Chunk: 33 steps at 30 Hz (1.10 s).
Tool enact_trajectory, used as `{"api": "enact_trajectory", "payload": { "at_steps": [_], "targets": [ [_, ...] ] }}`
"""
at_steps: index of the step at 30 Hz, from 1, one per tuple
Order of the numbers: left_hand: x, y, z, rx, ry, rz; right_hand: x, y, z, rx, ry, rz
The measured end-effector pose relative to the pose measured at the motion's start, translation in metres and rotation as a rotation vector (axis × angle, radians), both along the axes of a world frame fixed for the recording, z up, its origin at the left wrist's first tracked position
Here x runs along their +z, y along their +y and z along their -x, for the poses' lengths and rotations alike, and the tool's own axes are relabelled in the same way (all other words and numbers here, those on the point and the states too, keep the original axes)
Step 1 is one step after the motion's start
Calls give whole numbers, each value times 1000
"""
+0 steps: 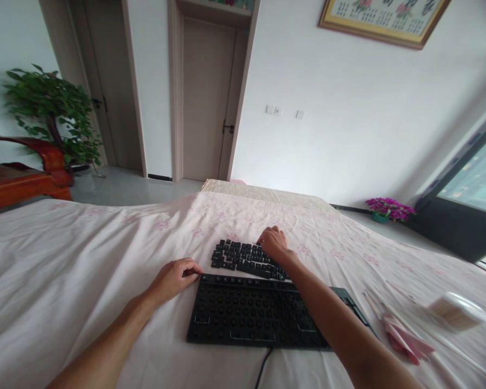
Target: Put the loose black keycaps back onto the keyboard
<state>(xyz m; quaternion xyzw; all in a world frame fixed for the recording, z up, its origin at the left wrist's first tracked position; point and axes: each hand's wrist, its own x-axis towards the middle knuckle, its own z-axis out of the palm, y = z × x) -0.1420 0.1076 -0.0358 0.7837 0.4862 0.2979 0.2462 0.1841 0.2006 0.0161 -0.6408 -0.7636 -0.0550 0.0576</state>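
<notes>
A black keyboard [247, 313] lies on the cloth, most of its keycaps off and the bare key stems showing. Part of its far row still carries keycaps. My left hand [182, 273] is closed at the keyboard's far left corner, fingertips against that corner. Beyond the keyboard, loose black keycaps [243, 256] lie grouped in rows. Over the far edge of this group, my right hand [274, 241] points down with bent fingers, a dark keycap at its fingertips. My right forearm covers part of the keyboard's right side and some keycaps.
A flowered pale cloth [146, 237] covers the surface. To the right are a clear tub of cotton swabs [457, 312] and a pink cloth-like piece [407, 337]. A black cable [263, 367] runs from the keyboard's near edge. A wooden armchair [52, 162] stands far left.
</notes>
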Motion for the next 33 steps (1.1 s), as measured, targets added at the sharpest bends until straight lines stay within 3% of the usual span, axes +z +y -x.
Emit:
{"api": "enact_trajectory", "payload": {
  "at_steps": [10, 18, 28, 33],
  "targets": [
    [-2, 0, 1, -2, 2, 2, -5, 29, 21, -33, -159, 45],
    [-5, 3, 2, -1, 9, 15, -10, 27, 25, 1, -200, 42],
    [-6, 3, 1, -8, -8, 17, 17, -23, 26, 112, -10, -26],
    [-2, 0, 1, -8, -15, 36, 17, -68, 14, 234, 406, -7]
  ]
}}
